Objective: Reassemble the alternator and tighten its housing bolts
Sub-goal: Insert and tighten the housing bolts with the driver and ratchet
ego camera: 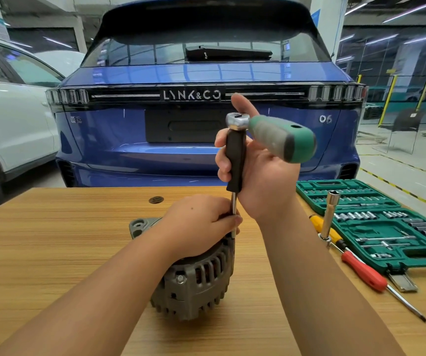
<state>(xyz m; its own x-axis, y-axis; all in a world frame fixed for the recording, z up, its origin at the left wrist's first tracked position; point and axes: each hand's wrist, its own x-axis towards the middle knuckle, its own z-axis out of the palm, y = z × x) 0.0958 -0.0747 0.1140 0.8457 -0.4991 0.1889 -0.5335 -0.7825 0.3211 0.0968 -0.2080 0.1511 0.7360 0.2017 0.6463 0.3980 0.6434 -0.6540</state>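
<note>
The alternator [193, 276] stands on the wooden table [52, 253], near its front edge. The left hand [201, 224] lies on top of it, with a closed grip around the thin metal shaft of the driver. The right hand [255, 170] is raised above, thumb up, its grip holding the black extension handle [235, 163] under the green ratchet [278, 136]. Behind, the blue car [206, 80] reads "LYNK&CO" and "06".

Wooden table [52, 253]: alternator [196, 286], socket case [386, 222], screwdrivers [366, 273]
</note>
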